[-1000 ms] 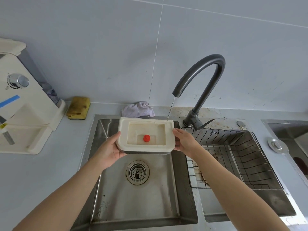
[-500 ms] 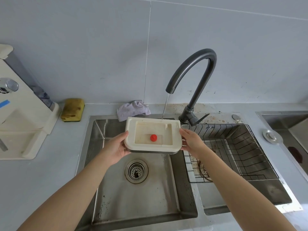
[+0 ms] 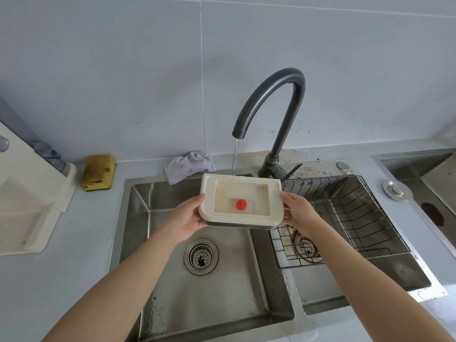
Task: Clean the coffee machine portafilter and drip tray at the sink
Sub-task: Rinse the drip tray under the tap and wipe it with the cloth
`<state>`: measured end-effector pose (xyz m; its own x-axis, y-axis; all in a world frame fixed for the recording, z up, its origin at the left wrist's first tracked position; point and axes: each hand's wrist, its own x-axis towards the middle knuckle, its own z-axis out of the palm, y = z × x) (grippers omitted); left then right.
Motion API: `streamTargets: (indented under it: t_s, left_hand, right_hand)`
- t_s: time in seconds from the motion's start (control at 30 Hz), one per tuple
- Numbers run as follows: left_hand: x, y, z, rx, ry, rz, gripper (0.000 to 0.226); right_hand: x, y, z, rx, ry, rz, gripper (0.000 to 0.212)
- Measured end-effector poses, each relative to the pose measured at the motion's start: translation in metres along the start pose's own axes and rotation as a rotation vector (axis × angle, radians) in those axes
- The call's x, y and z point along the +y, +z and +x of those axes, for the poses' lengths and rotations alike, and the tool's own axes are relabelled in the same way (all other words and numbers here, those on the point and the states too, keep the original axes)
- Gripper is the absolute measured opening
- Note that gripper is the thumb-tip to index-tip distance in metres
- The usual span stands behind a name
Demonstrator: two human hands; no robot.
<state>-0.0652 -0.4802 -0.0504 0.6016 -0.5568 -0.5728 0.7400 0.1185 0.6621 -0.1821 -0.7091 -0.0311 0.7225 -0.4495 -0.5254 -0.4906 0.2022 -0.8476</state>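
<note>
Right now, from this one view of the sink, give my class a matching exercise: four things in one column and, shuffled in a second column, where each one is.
Things
1. drip tray
2. sponge
3. cloth
4. wire rack

Places
A. inside the right basin
B. on the counter, left of both basins
C. held by the left hand and right hand under the running tap
D. on the counter directly behind the left basin

Pairs: 1-C, 2-B, 3-D, 4-A
</note>
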Motion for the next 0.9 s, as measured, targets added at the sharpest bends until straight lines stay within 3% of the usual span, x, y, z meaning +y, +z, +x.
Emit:
streamTargets:
  t_s: [0.57, 0.9]
  left_hand:
    - [-0.001, 0.032, 0.020, -0.076, -0.060, 0.062, 0.020]
    - [0.004, 0.045, 0.031, -0.100, -0.066, 0.097, 0.018]
  right_hand:
    - [-0.003, -0.033, -0.005, 0.099, 0.012, 0.034, 0.034]
    - [-0.003, -0.043, -0.002, 0.152, 0.000, 0.068, 0.025]
